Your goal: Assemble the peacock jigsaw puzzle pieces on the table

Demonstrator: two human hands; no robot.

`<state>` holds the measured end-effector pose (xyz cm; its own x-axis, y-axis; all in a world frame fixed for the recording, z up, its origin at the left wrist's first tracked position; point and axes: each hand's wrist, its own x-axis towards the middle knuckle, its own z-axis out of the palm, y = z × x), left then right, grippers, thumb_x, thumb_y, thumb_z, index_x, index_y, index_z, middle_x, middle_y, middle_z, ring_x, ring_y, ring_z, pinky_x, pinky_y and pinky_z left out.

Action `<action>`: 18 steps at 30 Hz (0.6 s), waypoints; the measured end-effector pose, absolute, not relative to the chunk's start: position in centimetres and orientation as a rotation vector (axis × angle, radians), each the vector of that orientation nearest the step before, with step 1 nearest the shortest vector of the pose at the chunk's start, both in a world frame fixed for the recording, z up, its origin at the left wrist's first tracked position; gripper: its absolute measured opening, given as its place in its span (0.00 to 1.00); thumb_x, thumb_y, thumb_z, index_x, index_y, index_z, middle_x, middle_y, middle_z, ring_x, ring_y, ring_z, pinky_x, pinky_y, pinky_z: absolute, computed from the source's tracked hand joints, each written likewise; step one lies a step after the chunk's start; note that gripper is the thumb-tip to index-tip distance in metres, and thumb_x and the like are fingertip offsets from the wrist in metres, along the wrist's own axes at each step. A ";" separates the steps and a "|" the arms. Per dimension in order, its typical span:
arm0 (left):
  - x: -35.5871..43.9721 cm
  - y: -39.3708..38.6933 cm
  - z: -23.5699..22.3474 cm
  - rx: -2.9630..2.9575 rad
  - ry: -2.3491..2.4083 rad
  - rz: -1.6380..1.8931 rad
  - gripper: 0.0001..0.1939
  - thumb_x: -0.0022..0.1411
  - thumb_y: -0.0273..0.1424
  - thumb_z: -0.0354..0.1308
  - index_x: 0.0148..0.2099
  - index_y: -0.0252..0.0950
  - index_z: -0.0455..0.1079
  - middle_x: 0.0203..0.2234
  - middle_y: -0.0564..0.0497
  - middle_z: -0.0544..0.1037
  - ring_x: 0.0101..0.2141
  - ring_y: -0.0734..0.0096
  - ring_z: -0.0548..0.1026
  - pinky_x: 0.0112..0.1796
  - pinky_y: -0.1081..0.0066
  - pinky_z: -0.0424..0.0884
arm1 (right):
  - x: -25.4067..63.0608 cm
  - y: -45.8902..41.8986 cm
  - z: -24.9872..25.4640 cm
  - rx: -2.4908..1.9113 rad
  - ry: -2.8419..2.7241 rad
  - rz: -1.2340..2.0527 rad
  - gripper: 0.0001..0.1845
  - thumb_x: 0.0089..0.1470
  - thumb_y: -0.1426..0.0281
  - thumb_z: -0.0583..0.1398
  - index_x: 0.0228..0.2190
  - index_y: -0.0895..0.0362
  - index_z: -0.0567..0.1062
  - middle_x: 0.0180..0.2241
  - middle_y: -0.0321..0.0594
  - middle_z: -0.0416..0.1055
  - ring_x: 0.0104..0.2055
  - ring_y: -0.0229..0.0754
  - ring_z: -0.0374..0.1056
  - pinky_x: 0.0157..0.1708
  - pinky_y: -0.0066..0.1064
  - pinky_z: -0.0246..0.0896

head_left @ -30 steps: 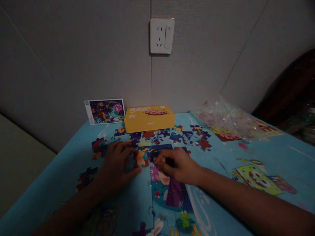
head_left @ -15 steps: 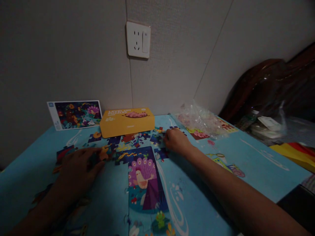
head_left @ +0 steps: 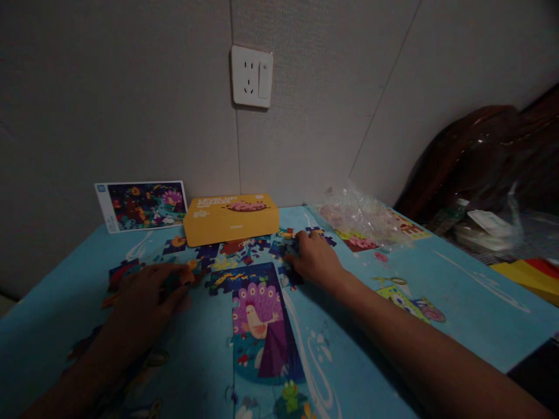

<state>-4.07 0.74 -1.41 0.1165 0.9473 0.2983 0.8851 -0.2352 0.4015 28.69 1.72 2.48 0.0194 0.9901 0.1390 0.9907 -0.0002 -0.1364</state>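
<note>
A partly joined jigsaw puzzle [head_left: 257,326] with a purple-feathered bird lies on the blue table cover, its dark blue top strip reaching left. Left of that strip, my left hand [head_left: 151,294] is closed on an orange and dark puzzle piece [head_left: 188,274], holding it between fingers and thumb. My right hand [head_left: 317,259] is among the loose pieces beyond the puzzle's upper right corner. Its fingers and thumb close around a dark bluish puzzle piece [head_left: 291,249], partly hidden by the hand. A loose dark blue piece [head_left: 289,278] lies just below it.
A yellow puzzle box [head_left: 231,224] and a picture card [head_left: 142,206] stand against the wall. Several loose pieces [head_left: 238,247] lie before the box. Crumpled clear plastic [head_left: 362,215] sits at the back right. More pieces are partly under my left arm.
My left hand has drawn left from the puzzle with the orange piece. My right hand left the top strip for the loose pieces at the back right. The view has turned right.
</note>
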 end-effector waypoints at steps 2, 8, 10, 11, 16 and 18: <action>-4.1 0.7 -1.4 2.244 1.862 0.770 0.20 0.56 0.41 0.52 0.46 0.38 0.73 0.43 0.41 0.80 0.47 0.45 0.75 0.50 0.48 0.67 | 28.9 1.9 2.3 -2.083 -2.055 0.027 0.26 0.55 0.66 0.65 0.51 0.67 0.70 0.46 0.63 0.72 0.49 0.58 0.69 0.44 0.39 0.60; -4.0 0.6 -1.4 2.213 1.867 0.794 0.23 0.54 0.42 0.54 0.49 0.36 0.73 0.45 0.40 0.79 0.47 0.44 0.74 0.50 0.48 0.67 | 29.1 2.5 2.2 -2.009 -1.956 0.090 0.21 0.58 0.75 0.58 0.53 0.61 0.68 0.38 0.52 0.77 0.40 0.53 0.73 0.35 0.35 0.56; -3.8 0.5 -1.4 2.214 1.857 0.823 0.22 0.55 0.41 0.54 0.49 0.37 0.73 0.45 0.40 0.79 0.47 0.45 0.74 0.50 0.49 0.67 | 28.8 2.5 2.4 -1.959 -1.927 0.103 0.18 0.59 0.74 0.57 0.52 0.60 0.69 0.35 0.49 0.78 0.37 0.51 0.73 0.33 0.34 0.54; -3.8 0.4 -1.4 2.218 1.853 0.830 0.22 0.55 0.41 0.54 0.49 0.37 0.73 0.45 0.41 0.79 0.47 0.45 0.74 0.50 0.49 0.67 | 28.6 2.4 2.4 -1.929 -1.917 0.113 0.17 0.59 0.73 0.57 0.51 0.59 0.69 0.33 0.47 0.77 0.36 0.50 0.72 0.32 0.33 0.54; -3.2 0.0 -0.8 2.189 1.867 0.808 0.21 0.54 0.38 0.55 0.49 0.35 0.74 0.45 0.42 0.79 0.48 0.46 0.73 0.51 0.49 0.66 | 27.6 1.9 2.2 -1.783 -1.885 0.180 0.13 0.58 0.71 0.58 0.46 0.57 0.69 0.28 0.39 0.75 0.31 0.45 0.71 0.29 0.30 0.53; -3.0 -0.2 -0.5 2.171 1.885 0.810 0.20 0.54 0.36 0.56 0.49 0.36 0.75 0.46 0.43 0.78 0.48 0.47 0.73 0.52 0.50 0.66 | 27.9 2.0 2.3 -1.769 -1.828 0.158 0.12 0.59 0.70 0.56 0.45 0.57 0.68 0.28 0.39 0.74 0.30 0.45 0.70 0.29 0.30 0.53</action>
